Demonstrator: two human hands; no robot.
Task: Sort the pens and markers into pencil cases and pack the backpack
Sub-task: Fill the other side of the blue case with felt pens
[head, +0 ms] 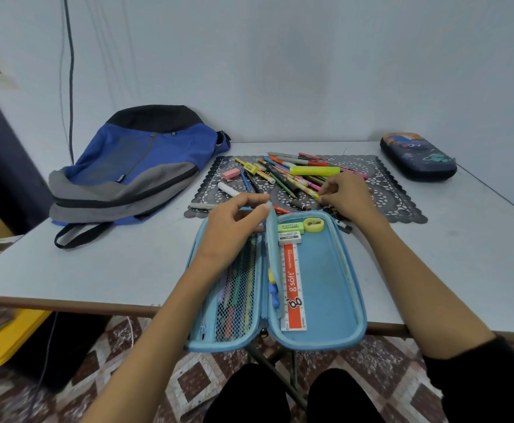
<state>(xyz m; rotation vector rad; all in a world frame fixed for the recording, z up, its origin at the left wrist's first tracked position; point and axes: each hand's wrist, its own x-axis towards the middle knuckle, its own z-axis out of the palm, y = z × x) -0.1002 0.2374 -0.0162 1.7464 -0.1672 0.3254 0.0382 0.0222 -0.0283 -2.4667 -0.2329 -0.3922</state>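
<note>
Open blue case (332, 285) holds ruler (292, 288), erasers (290, 228); left hand (234, 230) pinches its flap (272, 239), right hand (347, 193) perhaps grips pencil (295, 181).

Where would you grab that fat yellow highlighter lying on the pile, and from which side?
Pinch the yellow highlighter across its middle, coming straight down from above. It lies flat, crosswise on top of the pile of pens, so nothing covers it.

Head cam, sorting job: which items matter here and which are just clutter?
Job: pens and markers pile; open blue pencil case; dark pencil case; backpack.
Lying about: lace mat; yellow bin; wall cable.
</note>
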